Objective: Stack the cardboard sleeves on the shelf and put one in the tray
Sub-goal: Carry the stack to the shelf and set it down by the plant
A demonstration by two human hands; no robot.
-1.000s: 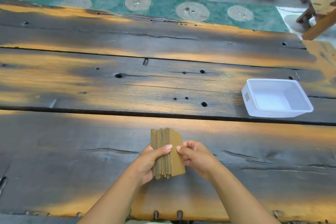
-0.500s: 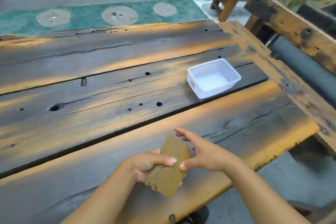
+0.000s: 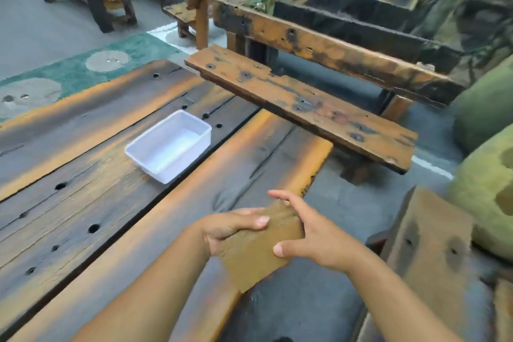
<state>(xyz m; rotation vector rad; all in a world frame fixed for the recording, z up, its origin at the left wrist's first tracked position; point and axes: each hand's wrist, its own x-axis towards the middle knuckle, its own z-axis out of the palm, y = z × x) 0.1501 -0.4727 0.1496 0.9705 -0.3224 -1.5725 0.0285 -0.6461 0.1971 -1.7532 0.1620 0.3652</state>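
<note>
A stack of brown cardboard sleeves (image 3: 255, 253) is held flat between both hands above the right end of the wooden table (image 3: 111, 175). My left hand (image 3: 227, 228) grips its left side, thumb on top. My right hand (image 3: 311, 236) rests on the stack's right side with fingers spread along its far edge. A white plastic tray (image 3: 169, 144), with nothing in it, stands on the table, beyond and to the left of the hands. A worn wooden plank like a shelf or bench seat (image 3: 299, 103) runs beyond the table's right end.
Past the plank stands a wooden backrest rail (image 3: 319, 47). Green cushions (image 3: 483, 175) and a wooden block (image 3: 433, 236) sit at the right. Chairs and another table stand at the back on grey floor; a green rug (image 3: 69, 75) lies beyond the table.
My view has swung to the right, so the plank and cushions came into sight. The stack went from upright to lying flat in both hands, carried toward the table's right end.
</note>
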